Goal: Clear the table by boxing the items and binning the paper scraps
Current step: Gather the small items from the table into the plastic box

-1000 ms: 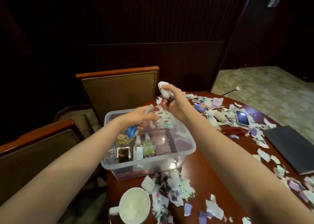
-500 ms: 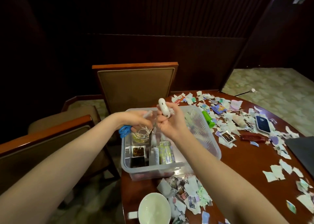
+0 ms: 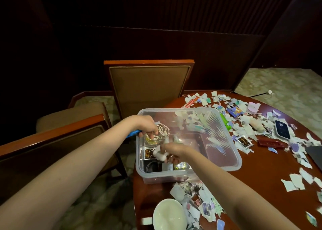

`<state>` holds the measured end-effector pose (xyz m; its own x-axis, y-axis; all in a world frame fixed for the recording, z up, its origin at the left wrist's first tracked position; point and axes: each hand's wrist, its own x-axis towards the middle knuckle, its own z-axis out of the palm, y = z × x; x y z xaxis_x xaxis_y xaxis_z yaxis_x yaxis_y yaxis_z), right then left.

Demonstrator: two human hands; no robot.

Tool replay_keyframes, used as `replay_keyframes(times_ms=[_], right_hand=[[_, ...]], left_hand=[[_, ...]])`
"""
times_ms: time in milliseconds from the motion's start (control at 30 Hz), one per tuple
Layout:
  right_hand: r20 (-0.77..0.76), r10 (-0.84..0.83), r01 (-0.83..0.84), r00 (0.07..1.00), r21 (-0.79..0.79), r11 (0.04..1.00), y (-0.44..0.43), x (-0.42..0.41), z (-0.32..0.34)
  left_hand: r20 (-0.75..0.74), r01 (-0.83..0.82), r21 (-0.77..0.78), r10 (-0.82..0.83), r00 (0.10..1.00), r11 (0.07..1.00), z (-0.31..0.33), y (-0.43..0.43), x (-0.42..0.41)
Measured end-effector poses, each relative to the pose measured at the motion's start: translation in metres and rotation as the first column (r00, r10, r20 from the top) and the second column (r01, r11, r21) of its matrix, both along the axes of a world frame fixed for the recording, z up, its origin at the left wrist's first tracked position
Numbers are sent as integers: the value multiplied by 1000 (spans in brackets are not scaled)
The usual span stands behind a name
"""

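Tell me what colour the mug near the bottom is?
White. The mug shows best in the head view.

A padded chair [image 3: 148,88] is standing behind the desk [image 3: 261,174], facing it. A second chair [image 3: 57,142] is sitting at the left. Patterned carpet [image 3: 282,83] is showing beyond a dark panelled wall [image 3: 156,20].

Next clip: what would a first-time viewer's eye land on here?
Both hands meet over the clear plastic box at the table's near-left edge: the left hand grips a coiled white cable and something blue, the right hand lowers a small white device inside. Torn paper scraps litter the dark red table to the right.
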<state>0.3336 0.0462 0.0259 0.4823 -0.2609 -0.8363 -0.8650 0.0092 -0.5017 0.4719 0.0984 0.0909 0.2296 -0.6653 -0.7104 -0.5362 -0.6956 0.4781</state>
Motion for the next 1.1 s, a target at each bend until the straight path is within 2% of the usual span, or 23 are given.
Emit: replay_keyframes(times_ms=[67, 133, 233, 367, 433, 533, 667, 733, 800, 867, 967, 1033, 1100], right_hand=[[-48, 207, -209, 977, -51, 977, 4, 5, -3], [-60, 314, -318, 947, -71, 945, 8, 11, -7], [-74, 408, -414, 910, -114, 903, 13, 17, -12], [-67, 562, -555, 825, -285, 781, 14, 20, -11], [-54, 589, -570, 806, -339, 749, 16, 19, -12], [9, 481, -456, 877, -303, 837, 16, 18, -16], [138, 233, -184, 963, -298, 937, -2, 8, -8], [233, 9, 26, 972, -143, 989, -12, -2, 1], [271, -122, 113, 955, 46, 992, -22, -14, 11], [284, -175, 127, 943, 180, 975, -29, -24, 18], [286, -197, 132, 938, 231, 964, -39, -38, 23], [266, -157, 110, 951, 181, 977, -42, -45, 24], [218, -94, 85, 972, 50, 995, -45, -50, 21]], left_hand=[[36, 39, 28, -40, 999, 999, -1, -3, -2], [68, 72, 51, -76, 995, 996, -1, -5, -5], [95, 109, 64, -115, 989, 992, -3, -6, -7], [101, 134, 70, -141, 985, 989, -6, -10, -7], [130, 176, 74, -184, 974, 982, -7, -12, -9], [145, 191, 69, -200, 969, 979, -10, -15, -12], [-8, 66, 15, -66, 998, 998, -16, -18, -18], [-121, -50, -41, 44, 992, 998, -19, -21, -23], [-235, -171, -82, 147, 961, 982, -20, -25, -30], [-311, -286, -108, 241, 919, 952, -24, -29, -38], [-394, -413, -149, 329, 858, 899, -33, -36, -51], [-410, -419, -160, 326, 852, 894, -39, -40, -57], [-415, -380, -166, 285, 864, 910, -41, -41, -63]])
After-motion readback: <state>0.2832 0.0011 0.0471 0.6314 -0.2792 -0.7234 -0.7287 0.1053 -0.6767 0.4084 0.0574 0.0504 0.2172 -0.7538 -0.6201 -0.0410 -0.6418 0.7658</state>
